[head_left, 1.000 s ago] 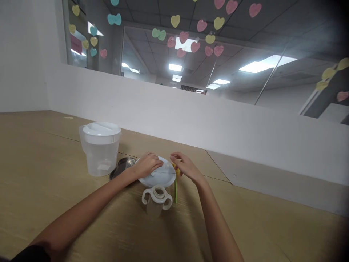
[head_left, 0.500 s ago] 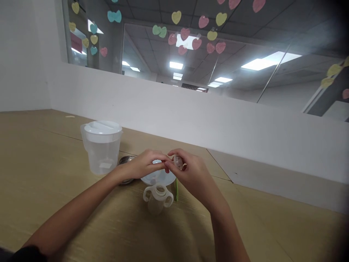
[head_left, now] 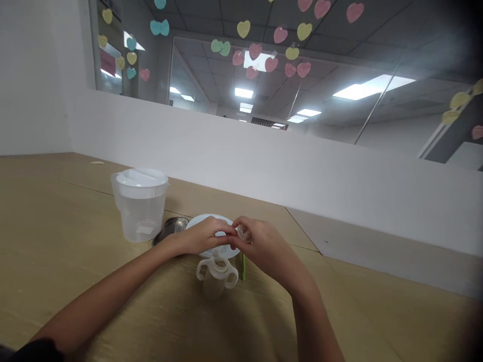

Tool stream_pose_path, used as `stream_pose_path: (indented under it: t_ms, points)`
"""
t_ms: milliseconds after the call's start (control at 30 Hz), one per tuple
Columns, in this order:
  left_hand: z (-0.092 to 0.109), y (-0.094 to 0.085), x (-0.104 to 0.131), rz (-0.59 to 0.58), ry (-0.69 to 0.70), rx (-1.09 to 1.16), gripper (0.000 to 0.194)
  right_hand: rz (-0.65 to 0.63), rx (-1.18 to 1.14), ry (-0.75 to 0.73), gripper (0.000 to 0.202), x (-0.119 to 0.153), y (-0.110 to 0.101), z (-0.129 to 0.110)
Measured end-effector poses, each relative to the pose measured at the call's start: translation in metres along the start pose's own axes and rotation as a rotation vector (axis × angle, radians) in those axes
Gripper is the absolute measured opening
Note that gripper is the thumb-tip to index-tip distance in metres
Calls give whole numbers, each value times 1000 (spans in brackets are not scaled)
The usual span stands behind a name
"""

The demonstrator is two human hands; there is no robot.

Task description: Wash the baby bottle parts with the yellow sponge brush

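Observation:
In my right hand point(head_left: 264, 246) is a small clear, rounded bottle part point(head_left: 244, 234), curled fingers and thumb around it. My left hand point(head_left: 207, 235) comes in from the left, finger and thumb pinched at the near end of that part, against the right fingertips; their exact contact is hidden. Just below stands a translucent baby bottle point(head_left: 216, 281) with two side handles and an uncovered top. Behind the hands lies a pale blue plate point(head_left: 196, 220), partly covered by them. A thin green item point(head_left: 243, 266) sticks out below the right hand.
A clear pitcher point(head_left: 141, 211) with a white lid stands at the left. Between it and the plate is a dark shiny dish point(head_left: 164, 232) with a clear dome-shaped piece point(head_left: 181, 224) by it. A white wall point(head_left: 226, 151) with a window above closes off the wooden table's back.
Both hands have lowered slightly and the left has shifted a little, uncovering more of the plate and the clear dome-shaped piece. The clear part in the right hand has turned slightly.

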State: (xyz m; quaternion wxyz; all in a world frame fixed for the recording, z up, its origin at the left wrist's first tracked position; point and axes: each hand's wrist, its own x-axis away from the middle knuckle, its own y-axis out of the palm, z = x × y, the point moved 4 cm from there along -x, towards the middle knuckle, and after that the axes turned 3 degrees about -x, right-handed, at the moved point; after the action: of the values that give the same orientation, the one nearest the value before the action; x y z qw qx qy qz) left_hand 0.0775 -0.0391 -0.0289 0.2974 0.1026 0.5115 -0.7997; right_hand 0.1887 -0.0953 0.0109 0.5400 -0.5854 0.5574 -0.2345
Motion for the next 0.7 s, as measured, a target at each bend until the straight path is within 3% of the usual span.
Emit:
stream_pose_path:
  t_ms: [333,433,533,600,700]
  points:
    - [-3,4,-1,0,-32,-38,31,29,29,-16,11,3,2,1]
    - [-4,4,-1,-42,-49,-58,30,-3,61,-5,12,2,3,0]
    - [-9,-3,4,-160,-51,-69,27,-90,122,21,16,-3,12,1]
    - [-19,-12,11,-243,-117,-125,26,-147,188,31,19,-9,23,4]
    - [-49,-34,27,-254,-415,-390,21,-247,295,41,29,-17,46,10]
